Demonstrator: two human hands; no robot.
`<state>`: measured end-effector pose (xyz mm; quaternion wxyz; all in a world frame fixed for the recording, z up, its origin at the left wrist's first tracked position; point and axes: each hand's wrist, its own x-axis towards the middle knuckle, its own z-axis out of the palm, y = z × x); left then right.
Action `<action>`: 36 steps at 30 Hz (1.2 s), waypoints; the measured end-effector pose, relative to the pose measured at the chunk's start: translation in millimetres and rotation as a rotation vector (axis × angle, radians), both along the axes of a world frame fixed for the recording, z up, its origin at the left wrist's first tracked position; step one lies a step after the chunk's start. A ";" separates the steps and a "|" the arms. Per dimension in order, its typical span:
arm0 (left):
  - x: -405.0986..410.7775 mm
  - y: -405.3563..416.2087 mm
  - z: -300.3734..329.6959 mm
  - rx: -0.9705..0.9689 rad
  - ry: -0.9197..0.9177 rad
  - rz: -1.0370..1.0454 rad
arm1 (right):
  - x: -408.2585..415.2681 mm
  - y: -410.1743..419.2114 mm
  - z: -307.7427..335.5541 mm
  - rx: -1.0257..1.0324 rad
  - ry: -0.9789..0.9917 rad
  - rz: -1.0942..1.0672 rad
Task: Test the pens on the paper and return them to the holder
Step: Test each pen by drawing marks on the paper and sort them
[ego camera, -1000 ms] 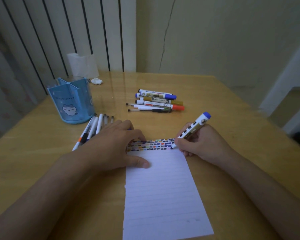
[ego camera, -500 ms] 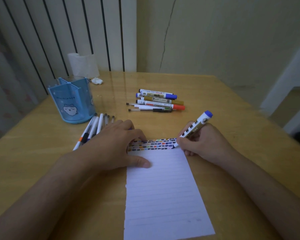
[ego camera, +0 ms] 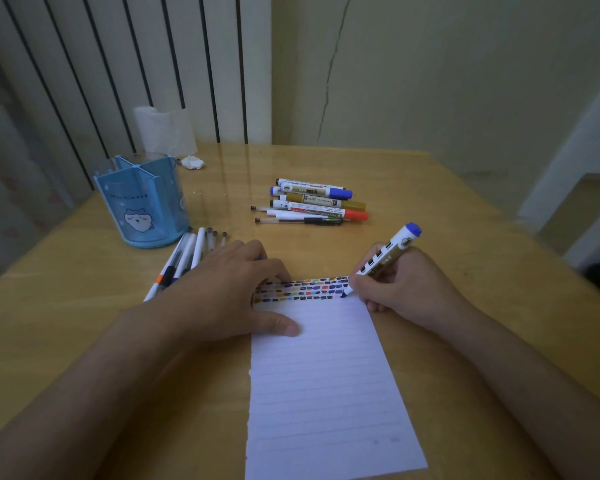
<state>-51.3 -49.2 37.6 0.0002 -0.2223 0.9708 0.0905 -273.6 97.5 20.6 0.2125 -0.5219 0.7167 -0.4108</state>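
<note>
Pens are mid-test, none yet back in the holder [ego camera: 142,202], which stands upright and looks empty well beyond the left hand's knuckles. The right hand [ego camera: 406,289] has its fingers clamped round a blue-capped marker [ego camera: 385,261], tip on the paper [ego camera: 326,386] at the right end of the lowest row of colour dashes [ego camera: 302,289], just ahead of its fingertips. The left hand [ego camera: 222,292] lies flat on the paper's left edge, fingers relaxed and pressing, thumb on the sheet. Several rows of marks suggest many pens have been tried. A group of thin pens [ego camera: 187,258] lies just beyond the left fingers; a cluster of markers [ego camera: 316,202] lies farther ahead, between both hands. All remain to be returned, I judge.
</note>
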 end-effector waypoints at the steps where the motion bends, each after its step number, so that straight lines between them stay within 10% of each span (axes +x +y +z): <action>1: 0.0 0.0 -0.1 0.002 -0.001 0.000 | -0.4 -0.2 0.2 0.003 0.004 -0.010; 36: -1.4 -1.3 -1.7 -0.042 0.050 0.000 | 3.2 1.5 7.6 -0.100 -0.187 0.008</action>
